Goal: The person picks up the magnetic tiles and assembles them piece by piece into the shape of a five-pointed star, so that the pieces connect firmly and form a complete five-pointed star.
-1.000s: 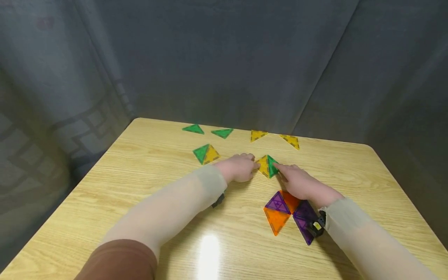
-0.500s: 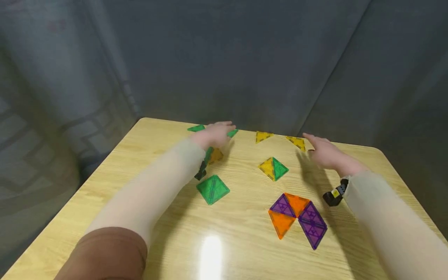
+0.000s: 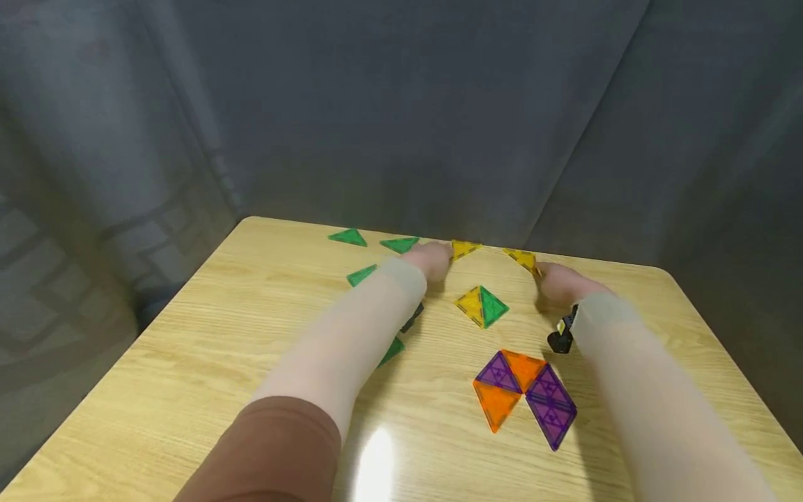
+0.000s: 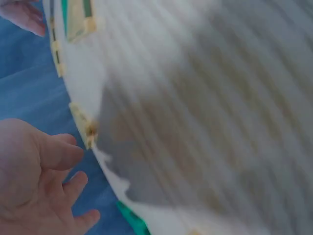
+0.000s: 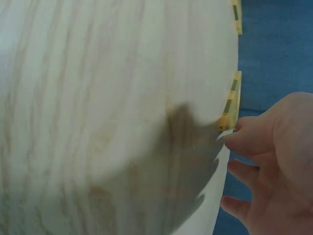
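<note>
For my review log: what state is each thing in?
Left hand: fingers apart, near left yellow tile
Right hand: fingers at right yellow tile, contact unclear
Those yellow tiles: flat, apart
Yellow-green pair: flat, edge to edge
Orange-purple cluster: flat, adjoining
Back green tiles: flat, apart
Green tiles by left sleeve: partly hidden

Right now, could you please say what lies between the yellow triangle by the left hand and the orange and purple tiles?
The head view shows a yellow and green diamond between that yellow triangle and those tiles.

Right fingers [image 3: 544, 270] touch a yellow triangle [image 3: 521, 259] on the table [image 3: 251, 286]
</note>
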`<state>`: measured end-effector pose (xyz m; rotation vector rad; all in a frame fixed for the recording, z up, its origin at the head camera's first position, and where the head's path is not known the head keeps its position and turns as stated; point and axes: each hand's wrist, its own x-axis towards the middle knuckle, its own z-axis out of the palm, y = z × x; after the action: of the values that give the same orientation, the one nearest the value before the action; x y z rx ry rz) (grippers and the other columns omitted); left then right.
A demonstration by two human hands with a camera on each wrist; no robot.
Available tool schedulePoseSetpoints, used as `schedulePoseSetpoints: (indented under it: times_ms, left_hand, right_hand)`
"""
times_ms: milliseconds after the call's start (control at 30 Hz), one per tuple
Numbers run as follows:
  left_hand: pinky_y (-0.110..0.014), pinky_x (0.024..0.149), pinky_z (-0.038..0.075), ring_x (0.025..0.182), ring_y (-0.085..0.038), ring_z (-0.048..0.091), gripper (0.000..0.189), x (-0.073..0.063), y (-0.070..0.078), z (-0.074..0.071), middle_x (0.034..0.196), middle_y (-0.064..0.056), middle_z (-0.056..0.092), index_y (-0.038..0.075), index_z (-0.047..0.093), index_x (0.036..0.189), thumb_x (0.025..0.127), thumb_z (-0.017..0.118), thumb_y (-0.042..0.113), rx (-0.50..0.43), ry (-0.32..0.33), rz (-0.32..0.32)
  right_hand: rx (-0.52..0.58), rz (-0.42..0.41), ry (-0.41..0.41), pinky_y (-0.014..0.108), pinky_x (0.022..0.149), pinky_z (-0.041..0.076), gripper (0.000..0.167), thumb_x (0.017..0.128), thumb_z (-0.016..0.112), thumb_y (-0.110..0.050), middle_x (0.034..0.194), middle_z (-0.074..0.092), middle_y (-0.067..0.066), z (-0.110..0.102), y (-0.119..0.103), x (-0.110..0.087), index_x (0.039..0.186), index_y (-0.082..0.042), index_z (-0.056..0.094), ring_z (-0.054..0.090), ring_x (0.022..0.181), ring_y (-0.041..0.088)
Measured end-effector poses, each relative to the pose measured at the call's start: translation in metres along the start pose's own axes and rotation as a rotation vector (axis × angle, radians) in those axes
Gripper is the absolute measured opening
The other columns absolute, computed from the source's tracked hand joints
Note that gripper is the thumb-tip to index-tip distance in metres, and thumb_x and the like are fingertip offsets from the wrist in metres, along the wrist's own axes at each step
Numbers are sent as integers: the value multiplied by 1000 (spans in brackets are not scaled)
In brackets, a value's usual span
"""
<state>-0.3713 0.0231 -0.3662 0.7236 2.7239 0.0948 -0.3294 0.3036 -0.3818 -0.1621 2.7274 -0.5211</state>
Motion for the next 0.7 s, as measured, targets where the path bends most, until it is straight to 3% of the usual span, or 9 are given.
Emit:
schedulePoseSetpoints:
  times_ms: [100,233,467,700]
  left_hand:
    - [-44,120,15,147,-23,21,49,1,7,6,161,0,25,22,29,157,108,30,17,2,-27,-24]
    - [-44,119,16,146,-23,23,48,0,11,8,159,1,30,24,33,156,108,32,19,34,-19,-38]
    - [-41,118,20,145,-26,23,47,0,20,7,159,-2,30,21,36,154,107,33,22,157,-1,25]
    - [-40,119,19,147,-26,20,49,3,28,10,160,-4,27,20,38,154,105,41,20,188,-3,48]
  right_hand:
    - [-30,12,-6,62,113,20,63,91,33,5,148,27,39,6,1,-1,152,10,18,26,136,54]
    - [-81,-26,62,63,113,17,59,91,33,4,149,23,39,11,-4,-2,149,12,26,21,137,56]
    - [-107,-93,121,60,115,16,57,90,36,6,152,20,38,19,-19,0,146,15,30,18,138,54]
    - [-105,-112,116,58,115,16,61,86,36,11,151,25,35,24,-35,1,147,12,32,20,139,52]
